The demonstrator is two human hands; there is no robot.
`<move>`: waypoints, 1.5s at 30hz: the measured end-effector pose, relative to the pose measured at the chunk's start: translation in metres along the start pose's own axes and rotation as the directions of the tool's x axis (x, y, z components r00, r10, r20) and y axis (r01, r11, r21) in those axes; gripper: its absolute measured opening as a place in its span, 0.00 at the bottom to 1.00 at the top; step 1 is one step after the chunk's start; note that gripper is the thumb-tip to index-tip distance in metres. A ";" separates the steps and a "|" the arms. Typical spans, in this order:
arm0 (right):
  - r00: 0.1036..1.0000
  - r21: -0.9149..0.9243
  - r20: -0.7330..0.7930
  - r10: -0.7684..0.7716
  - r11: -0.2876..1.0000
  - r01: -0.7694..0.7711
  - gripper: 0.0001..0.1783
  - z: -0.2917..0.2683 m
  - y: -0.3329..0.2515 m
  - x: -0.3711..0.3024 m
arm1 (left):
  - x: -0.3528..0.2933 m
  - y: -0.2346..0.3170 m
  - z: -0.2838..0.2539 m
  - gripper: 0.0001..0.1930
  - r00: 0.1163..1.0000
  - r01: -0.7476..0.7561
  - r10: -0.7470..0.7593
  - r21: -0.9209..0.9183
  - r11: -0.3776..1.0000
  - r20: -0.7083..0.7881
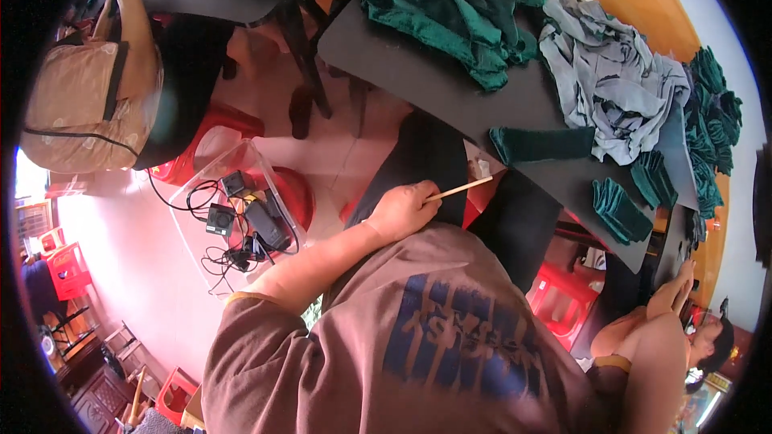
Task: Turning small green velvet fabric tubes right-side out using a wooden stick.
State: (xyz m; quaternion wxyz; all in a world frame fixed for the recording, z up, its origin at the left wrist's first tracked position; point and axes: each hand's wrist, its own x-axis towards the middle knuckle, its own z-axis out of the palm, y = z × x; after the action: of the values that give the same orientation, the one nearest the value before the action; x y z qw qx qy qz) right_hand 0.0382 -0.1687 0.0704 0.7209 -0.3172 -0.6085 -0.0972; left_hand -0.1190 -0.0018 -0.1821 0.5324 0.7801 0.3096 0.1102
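Note:
My left hand is closed around a thin, pale wooden stick, held in front of my shirt near the table's edge. The stick's free end points to the right. Of my right arm, only a bent part shows at the lower right; the hand itself is out of view. Beyond the stick, on the dark grey table, lie a folded dark green cloth strip, small stacks of green pieces, a heap of green fabric and a crumpled grey cloth pile.
A clear plastic stool or box to my left bears a small camera, cables and black devices. Red stools stand below the table. One person works at another table at the upper left; another person is at the far right.

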 end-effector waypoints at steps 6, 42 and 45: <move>1.000 -0.070 0.001 0.020 0.997 -0.019 0.15 0.000 -0.018 -0.001 | -0.002 0.006 0.000 0.11 0.999 -0.023 0.021 0.048 0.999 0.026; 0.983 -0.231 -0.144 0.117 0.962 -0.149 0.20 -0.348 -0.029 -0.018 | -0.023 0.032 0.010 0.09 0.990 0.054 0.009 0.438 0.897 -0.140; 0.979 -0.265 -0.141 0.150 0.947 -0.183 0.20 -0.356 -0.005 -0.008 | -0.020 0.024 0.010 0.09 0.991 0.069 -0.007 0.451 0.890 -0.137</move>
State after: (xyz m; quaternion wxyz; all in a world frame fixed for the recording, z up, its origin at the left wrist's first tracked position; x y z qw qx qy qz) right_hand 0.3239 -0.3793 0.0437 0.7100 -0.4588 -0.5160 -0.1388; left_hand -0.1209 -0.0274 -0.1610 0.3160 0.8676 0.3764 0.0755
